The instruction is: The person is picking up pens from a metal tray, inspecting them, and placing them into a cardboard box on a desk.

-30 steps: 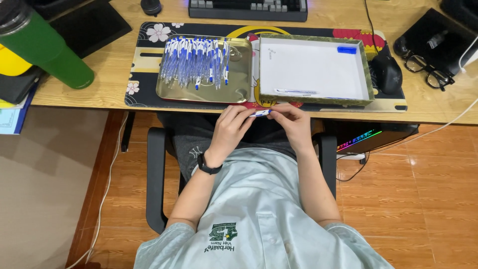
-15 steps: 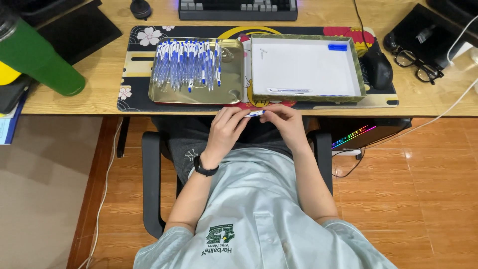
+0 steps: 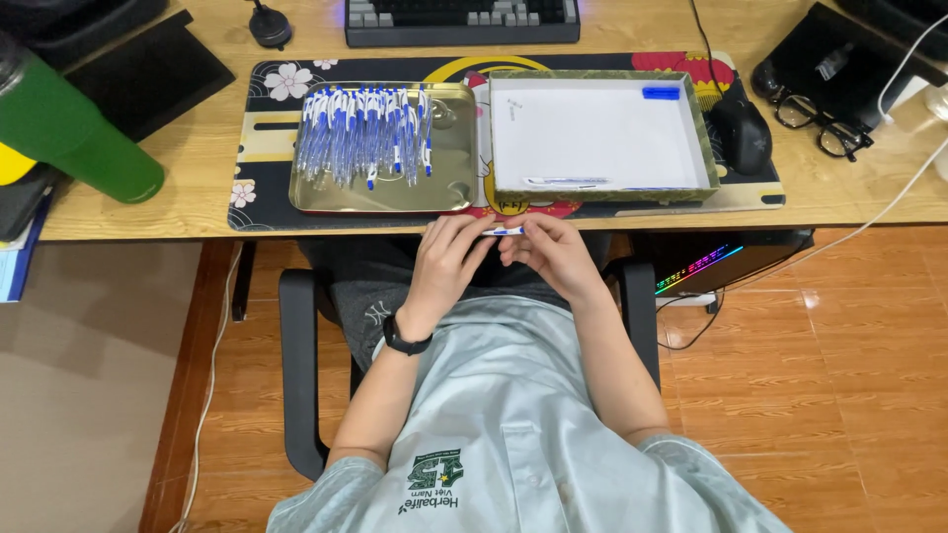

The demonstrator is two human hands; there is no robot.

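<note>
Both of my hands meet just below the desk's front edge and pinch one blue-and-white pen (image 3: 506, 231) between them. My left hand (image 3: 446, 266), with a black watch on its wrist, grips the pen's left part. My right hand (image 3: 549, 254) grips its right part. Above my hands, a gold metal tray (image 3: 449, 192) holds several blue-and-white pens (image 3: 363, 131) in a heap. To its right, a white-lined shallow box (image 3: 602, 128) holds one pen (image 3: 565, 182) near its front wall and a blue cap (image 3: 661, 93) at its back right corner.
The tray and box rest on a dark patterned desk mat (image 3: 259, 188). A keyboard (image 3: 461, 20) lies behind them, a black mouse (image 3: 742, 135) and glasses (image 3: 820, 123) to the right. A green bottle (image 3: 74, 133) lies at the left. A lit computer case (image 3: 713, 262) stands under the desk.
The view has shifted slightly toward the desk. My hands stay together on the pen at the desk edge, with only small finger movement.
</note>
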